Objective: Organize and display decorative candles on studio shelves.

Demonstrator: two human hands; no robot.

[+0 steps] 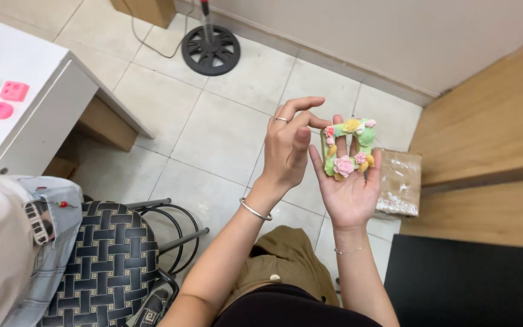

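A small square green frame decorated with pink and yellow clay flowers [348, 148] stood upright against the fingers of the right hand [350, 188], which was held palm up and open above the tiled floor [213, 127], the frame resting on it rather than being clamped. The left hand [287, 145] was just beside it, its fingers loosely curled and apart, the tips of thumb and forefinger touching the frame's upper left edge; a ring sat on one finger and a silver bangle [255, 209] circled the wrist. A thin chain bracelet [350, 249] lay around the right wrist. Just behind the right hand, on the floor by a wooden panel [485, 139], stood a brown box wrapped in clear plastic [401, 181]. Farther left, a black woven chair seat [113, 254] was next to another person's denim-clad side [52, 242], and pink silicone moulds [7, 100] lay on the white worktop [37, 79]. A round black stand base [210, 49] sat near the wall
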